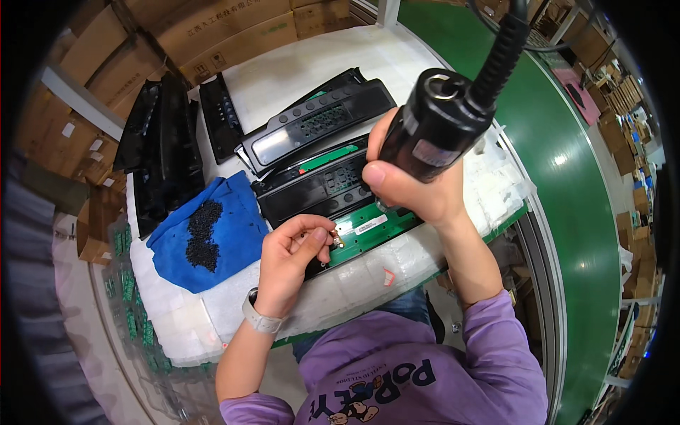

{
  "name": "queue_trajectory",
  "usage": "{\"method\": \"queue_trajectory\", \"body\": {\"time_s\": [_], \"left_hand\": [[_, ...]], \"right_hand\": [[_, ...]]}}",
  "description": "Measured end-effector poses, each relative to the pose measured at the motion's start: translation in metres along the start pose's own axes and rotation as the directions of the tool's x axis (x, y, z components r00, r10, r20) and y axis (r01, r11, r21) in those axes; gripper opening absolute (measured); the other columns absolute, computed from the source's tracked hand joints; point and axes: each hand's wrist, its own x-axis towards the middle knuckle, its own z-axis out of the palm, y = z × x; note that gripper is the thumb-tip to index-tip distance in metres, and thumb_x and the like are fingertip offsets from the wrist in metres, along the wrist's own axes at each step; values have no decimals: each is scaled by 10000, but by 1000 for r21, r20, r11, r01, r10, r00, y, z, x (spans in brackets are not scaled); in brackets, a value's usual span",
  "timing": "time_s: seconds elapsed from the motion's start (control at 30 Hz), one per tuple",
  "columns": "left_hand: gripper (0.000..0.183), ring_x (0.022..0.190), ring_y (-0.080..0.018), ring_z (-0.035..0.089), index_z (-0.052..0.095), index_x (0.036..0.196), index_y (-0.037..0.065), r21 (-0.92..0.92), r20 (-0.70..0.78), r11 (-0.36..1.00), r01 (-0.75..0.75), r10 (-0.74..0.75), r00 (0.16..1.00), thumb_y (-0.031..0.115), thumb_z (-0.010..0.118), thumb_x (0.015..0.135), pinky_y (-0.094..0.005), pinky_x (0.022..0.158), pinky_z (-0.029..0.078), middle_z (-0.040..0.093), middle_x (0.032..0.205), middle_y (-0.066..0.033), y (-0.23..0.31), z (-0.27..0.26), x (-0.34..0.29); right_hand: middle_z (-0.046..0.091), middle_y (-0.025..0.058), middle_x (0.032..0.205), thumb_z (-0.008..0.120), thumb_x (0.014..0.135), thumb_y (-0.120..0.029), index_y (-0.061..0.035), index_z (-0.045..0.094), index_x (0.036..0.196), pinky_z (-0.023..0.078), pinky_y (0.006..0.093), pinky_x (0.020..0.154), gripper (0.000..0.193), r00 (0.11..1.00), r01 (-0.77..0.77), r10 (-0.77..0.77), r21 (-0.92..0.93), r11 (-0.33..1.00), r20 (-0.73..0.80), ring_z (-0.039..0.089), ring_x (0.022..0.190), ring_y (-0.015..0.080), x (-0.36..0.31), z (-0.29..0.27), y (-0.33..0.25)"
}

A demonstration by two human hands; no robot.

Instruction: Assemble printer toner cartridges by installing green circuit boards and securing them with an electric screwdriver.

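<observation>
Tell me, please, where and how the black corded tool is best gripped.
Grip the black corded tool around its thick body, probably from the near side, where the right hand holds it: that part is cylindrical, and the ribbed cable sleeve leaves its upper end.

Assembly workshop — cardboard boxes (234,35), green conveyor (567,212), power screwdriver (433,131), circuit board (377,239)

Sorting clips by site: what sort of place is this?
Likely an electronics assembly workshop: a black corded tool in the person's right hand, a green circuit board on the bench, and a pile of tiny black parts on blue cloth.
</observation>
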Motion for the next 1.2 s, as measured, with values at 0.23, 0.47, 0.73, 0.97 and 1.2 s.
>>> {"method": "queue_trajectory", "body": {"time_s": [0.23,0.47,0.73,0.97,1.2], "left_hand": [[166,653,-98,560,578,977,-31,-4,-56,998,-63,63,996,70,587,846,-206,625,452,609,805,-73,4,3,-2],[120,692,-122,622,601,933,-51,14,22,998,-67,66,998,-22,587,818,-215,650,499,642,814,-96,5,1,-3],[132,669,-139,624,581,907,-29,64,13,995,-72,72,997,13,634,793,-234,650,505,634,796,-111,2,2,-3],[194,854,-161,620,542,1018,-48,18,43,998,-61,60,997,-14,567,829,-244,753,489,610,966,-132,2,3,0],[235,1014,-226,580,482,1083,-34,7,21,998,-59,59,998,121,374,943,-295,862,462,559,1094,-166,-1,-1,4]], "right_hand": [[431,40,548,457,852,-208,5,452,963,362,292,427,240,968,202,-249,716,668,-41,398,390,127,5,-12,5],[452,36,558,438,868,-266,-17,462,963,388,301,449,268,969,215,-226,783,583,-98,415,394,131,-1,-5,8],[459,2,593,427,887,-342,-36,467,995,393,294,531,327,991,121,-121,715,688,-51,409,435,99,-6,-4,9],[441,47,546,475,846,-230,-21,464,964,369,299,453,240,990,131,-42,797,589,-132,394,398,130,-10,-7,2],[459,22,557,638,745,-238,-9,439,922,352,240,419,351,992,66,-107,435,898,72,426,409,105,-34,-29,-13]]}}
